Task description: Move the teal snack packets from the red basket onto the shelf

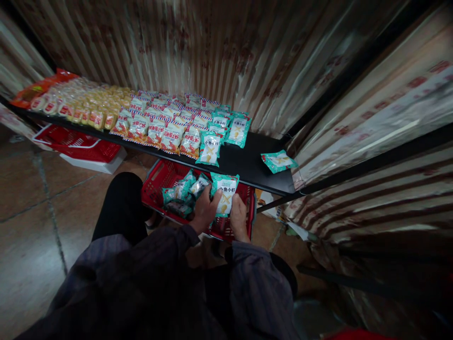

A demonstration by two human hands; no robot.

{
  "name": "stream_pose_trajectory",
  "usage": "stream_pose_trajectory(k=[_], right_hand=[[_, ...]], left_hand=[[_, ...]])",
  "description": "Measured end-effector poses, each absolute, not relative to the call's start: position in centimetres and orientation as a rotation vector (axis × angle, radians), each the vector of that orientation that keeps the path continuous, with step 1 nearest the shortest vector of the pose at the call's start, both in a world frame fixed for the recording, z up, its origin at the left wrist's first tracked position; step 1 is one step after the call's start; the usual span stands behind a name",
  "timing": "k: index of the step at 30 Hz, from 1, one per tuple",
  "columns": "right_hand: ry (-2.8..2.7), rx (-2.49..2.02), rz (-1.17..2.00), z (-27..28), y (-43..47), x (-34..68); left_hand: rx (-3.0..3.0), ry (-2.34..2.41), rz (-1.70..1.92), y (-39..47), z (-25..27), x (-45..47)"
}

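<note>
Holds teal packet (225, 191) by its side edges with clamped grip of left hand (205, 208) and right hand (239, 216); may drop it into red basket (166, 171) if pinching too lightly.

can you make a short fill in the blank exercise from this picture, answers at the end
The left hand and right hand hold a packet over a basket coloured ____.
The shelf is coloured ____.
One packet lies alone near the pictured shelf's ____ end.

Missing words: red; black; right
</note>
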State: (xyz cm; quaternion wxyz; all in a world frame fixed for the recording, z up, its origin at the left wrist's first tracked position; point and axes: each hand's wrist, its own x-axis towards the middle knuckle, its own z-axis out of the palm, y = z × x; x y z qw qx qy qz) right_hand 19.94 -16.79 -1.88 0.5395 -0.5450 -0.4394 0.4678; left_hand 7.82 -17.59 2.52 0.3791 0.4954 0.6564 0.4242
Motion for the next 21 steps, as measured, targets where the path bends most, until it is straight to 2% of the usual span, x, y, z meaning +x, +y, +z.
stream_pose_trajectory(k=[12, 21], right_hand=[[-1.141, -1.364, 1.108, -1.4, -16.6, 20.3], [-1.133, -1.362, 0.973, -1.1, -16.4, 20.6]], left_hand=[[1.297, 1.742, 1.125, -17.0, 1.8, 8.1], [1.375, 1.683, 1.084, -16.4, 2.5, 8.1]])
